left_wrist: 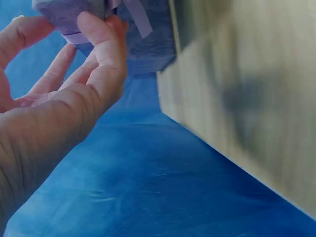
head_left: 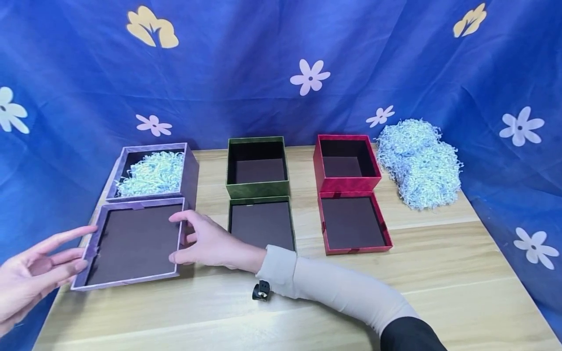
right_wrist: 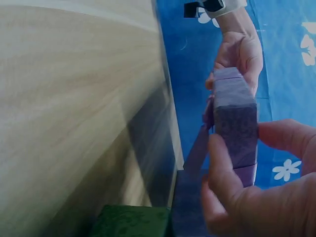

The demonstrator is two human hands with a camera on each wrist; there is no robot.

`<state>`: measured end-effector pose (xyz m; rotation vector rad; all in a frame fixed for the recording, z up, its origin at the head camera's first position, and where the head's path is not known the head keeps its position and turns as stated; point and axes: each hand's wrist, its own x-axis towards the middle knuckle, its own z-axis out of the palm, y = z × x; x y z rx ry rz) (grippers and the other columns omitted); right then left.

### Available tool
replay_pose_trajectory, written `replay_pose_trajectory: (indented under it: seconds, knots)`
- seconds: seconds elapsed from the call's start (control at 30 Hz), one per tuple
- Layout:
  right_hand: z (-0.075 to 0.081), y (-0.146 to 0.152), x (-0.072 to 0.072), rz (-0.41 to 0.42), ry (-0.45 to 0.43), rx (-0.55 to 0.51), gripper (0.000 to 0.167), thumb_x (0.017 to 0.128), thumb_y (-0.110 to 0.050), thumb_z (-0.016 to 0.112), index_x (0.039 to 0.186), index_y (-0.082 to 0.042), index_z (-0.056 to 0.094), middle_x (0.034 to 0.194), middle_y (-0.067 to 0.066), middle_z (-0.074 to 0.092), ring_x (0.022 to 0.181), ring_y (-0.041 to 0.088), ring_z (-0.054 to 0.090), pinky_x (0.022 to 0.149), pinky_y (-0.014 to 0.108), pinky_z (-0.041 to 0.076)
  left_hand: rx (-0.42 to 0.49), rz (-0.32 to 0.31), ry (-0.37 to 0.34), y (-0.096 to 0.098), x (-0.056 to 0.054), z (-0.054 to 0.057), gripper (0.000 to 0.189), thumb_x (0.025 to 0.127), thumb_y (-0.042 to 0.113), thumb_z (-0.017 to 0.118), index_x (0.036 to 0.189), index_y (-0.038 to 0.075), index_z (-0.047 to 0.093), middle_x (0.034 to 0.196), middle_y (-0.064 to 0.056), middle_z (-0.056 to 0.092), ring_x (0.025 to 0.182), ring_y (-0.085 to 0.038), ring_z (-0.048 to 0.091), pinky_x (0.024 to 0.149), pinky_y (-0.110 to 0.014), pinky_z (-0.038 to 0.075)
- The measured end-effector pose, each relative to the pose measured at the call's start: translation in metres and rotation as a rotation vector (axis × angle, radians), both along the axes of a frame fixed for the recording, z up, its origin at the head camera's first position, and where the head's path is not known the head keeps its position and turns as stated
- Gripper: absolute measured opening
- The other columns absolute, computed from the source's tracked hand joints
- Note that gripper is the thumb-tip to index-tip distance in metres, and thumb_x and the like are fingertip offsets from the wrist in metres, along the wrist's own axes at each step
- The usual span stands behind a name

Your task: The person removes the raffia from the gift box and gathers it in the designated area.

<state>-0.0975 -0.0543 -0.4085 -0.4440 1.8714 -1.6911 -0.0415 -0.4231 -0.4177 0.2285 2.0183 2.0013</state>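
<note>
Both hands hold a lavender box lid (head_left: pixel 133 243), its dark inside facing up and tilted toward the head camera. My left hand (head_left: pixel 39 278) grips the lid's left rim between thumb and fingers. On the right rim, my right hand (head_left: pixel 210 243) pinches the wall. The right wrist view shows the lid (right_wrist: pixel 236 123) raised off the table, held at both ends. A lavender ribbon (left_wrist: pixel 138 17) hangs from its underside in the left wrist view. Behind the lid stands the matching lavender box (head_left: pixel 191 170), with pale blue shredded paper (head_left: pixel 153 173) inside.
A green box (head_left: pixel 259 190) stands at centre with its upturned lid (head_left: pixel 263 224) in front. To its right are a red box (head_left: pixel 349 185) and its upturned lid (head_left: pixel 355 222). A pile of blue shredded paper (head_left: pixel 421 163) lies back right. Blue curtain (head_left: pixel 246 63) borders the wooden table (head_left: pixel 439 273).
</note>
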Motion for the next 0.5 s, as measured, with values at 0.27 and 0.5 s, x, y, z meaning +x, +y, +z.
replay_pose_trajectory:
  seconds: [0.27,0.5]
  knots:
    - [-0.012,-0.011,-0.003,-0.042,-0.076,0.053,0.078,0.084,0.015,0.085,0.152,-0.011,0.058,0.131,0.002,0.044,0.090,0.008,0.060,0.067,0.027,0.063,-0.189,-0.008,-0.091,0.007,0.003,-0.014,0.072,0.109,-0.017,0.049,0.165,0.030,0.050,0.110,0.005,0.066,0.094,-0.012,0.067,0.069,-0.028,0.056]
    - [-0.024,-0.018,-0.007,-0.048,-0.052,0.153,0.077,0.085,0.018,0.080,0.153,-0.009,0.056,0.117,0.004,0.042,0.066,0.007,0.054,0.059,0.021,0.057,-0.170,-0.066,-0.093,0.008,-0.001,-0.028,0.079,0.108,-0.020,0.045,0.164,0.036,0.051,0.137,0.026,0.063,0.110,-0.002,0.069,0.078,-0.026,0.061]
